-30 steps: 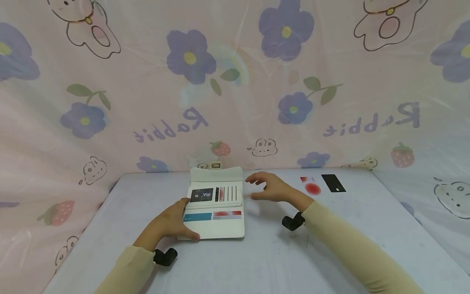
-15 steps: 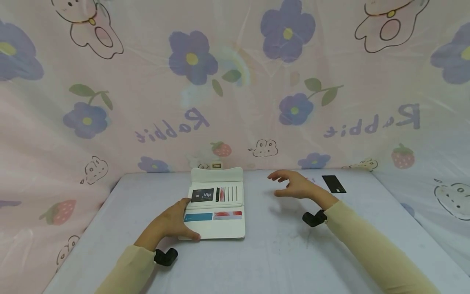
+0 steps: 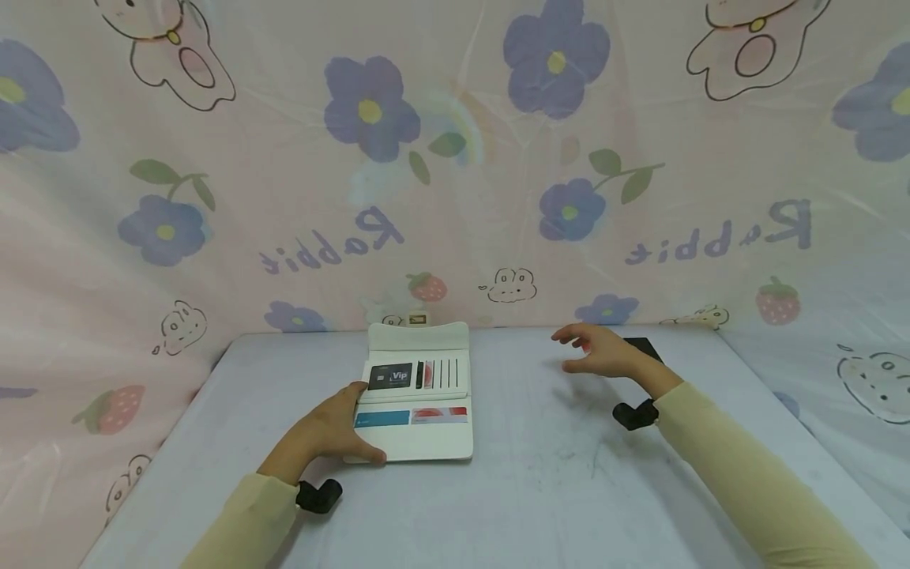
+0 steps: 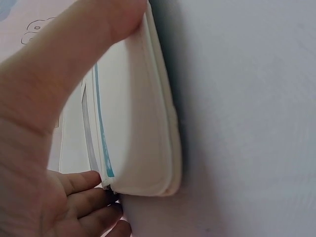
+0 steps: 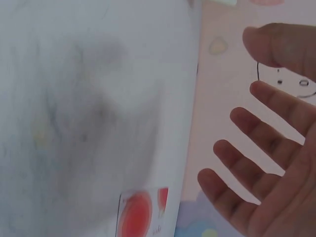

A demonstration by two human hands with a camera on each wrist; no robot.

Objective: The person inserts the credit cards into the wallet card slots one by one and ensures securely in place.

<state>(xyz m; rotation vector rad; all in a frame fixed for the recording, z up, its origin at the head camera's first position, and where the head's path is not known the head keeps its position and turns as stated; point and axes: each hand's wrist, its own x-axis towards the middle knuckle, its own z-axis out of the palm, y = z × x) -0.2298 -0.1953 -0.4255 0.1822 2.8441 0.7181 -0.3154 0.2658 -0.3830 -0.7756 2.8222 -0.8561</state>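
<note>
A white wallet [image 3: 426, 449] lies unfolded on the table, left of the middle. Its slots hold a black "Vip" card [image 3: 390, 376], a blue card [image 3: 382, 419] and a red-and-white card [image 3: 439, 416]; several narrow slots line the upper panel. My left hand [image 3: 327, 431] grips the wallet's left side, thumb over the near edge and fingers by the fold. Over the right of the table hovers my right hand [image 3: 604, 352], fingers spread and holding nothing. Below it a loose white card with a red circle [image 5: 136, 217] shows in the right wrist view, mostly hidden in the head view.
A black card [image 3: 645, 348] lies at the back right, partly covered by the right hand. The white table [image 3: 455, 521] ends at a patterned curtain [image 3: 469, 197] behind. Both wrists carry a small black device, such as the one on the left wrist [image 3: 319, 496].
My right hand has moved from beside the wallet rightward to over the loose cards, now covering much of them. The left hand and wallet have stayed in place.
</note>
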